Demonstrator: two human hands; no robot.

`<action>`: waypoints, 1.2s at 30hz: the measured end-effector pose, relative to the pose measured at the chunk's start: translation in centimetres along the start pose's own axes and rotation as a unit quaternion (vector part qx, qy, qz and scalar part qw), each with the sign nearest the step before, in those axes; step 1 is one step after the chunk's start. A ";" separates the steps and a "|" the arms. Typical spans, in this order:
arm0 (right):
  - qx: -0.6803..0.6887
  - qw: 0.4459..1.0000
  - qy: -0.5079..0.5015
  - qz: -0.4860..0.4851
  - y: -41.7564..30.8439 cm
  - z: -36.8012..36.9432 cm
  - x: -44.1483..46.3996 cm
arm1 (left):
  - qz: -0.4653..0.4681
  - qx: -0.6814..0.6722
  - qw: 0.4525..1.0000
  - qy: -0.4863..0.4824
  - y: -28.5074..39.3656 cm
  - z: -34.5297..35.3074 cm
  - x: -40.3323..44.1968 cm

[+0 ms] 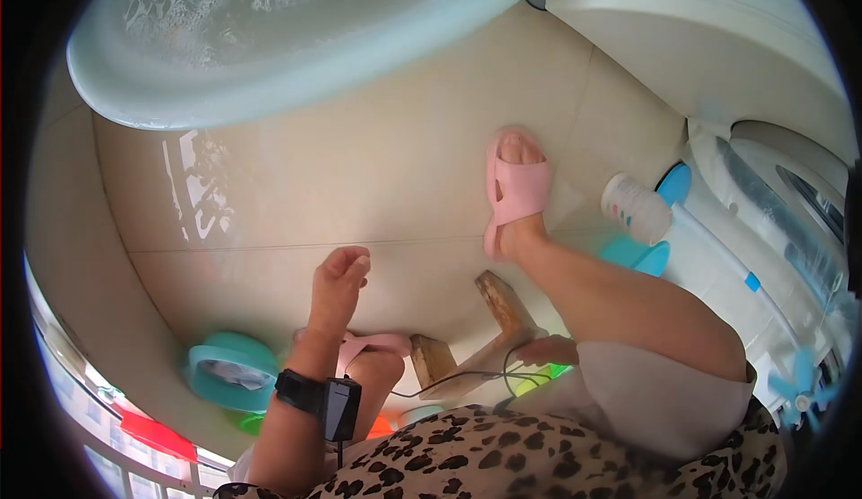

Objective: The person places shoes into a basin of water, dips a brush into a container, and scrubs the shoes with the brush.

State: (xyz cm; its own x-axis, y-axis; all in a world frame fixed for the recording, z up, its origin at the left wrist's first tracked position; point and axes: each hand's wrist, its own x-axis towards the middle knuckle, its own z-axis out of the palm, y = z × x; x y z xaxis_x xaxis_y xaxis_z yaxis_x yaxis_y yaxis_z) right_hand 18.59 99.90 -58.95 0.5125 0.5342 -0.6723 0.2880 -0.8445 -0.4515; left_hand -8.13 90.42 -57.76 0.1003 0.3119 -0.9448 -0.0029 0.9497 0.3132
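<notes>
My left hand (339, 288) is held over the tiled floor with its fingers curled into a loose fist and nothing visible in it. A black device (341, 409) is strapped to that forearm. Part of my right hand (548, 351) shows beside my thigh, near a black cable (485, 374); its fingers are mostly hidden, so its grip cannot be made out. Under me stands a low wooden stool (503, 306). A large pale blue basin (314, 95) of sudsy water is at the top left.
Pink slippers (523, 185) are on my feet. To the right lie a white bottle (636, 207), a blue-and-white handled tool (718, 247) and a white appliance (700, 59). A small teal basin (232, 400) holding something pale is at the lower left, by the curved wall (72, 185).
</notes>
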 end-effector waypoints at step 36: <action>-0.152 0.969 -0.145 -0.126 9.6 -26.1 -7.3 | 0.298 -0.005 0.936 0.185 11.8 -6.0 -17.4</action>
State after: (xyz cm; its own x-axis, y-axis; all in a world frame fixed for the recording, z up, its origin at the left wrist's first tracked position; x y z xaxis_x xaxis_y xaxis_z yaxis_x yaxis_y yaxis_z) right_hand 38.76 86.95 -43.06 0.1577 0.6758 -0.7200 0.6230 -0.6338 -0.4585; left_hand -15.92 96.39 -38.22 -0.2735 0.7739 -0.5712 0.0417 0.6028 0.7968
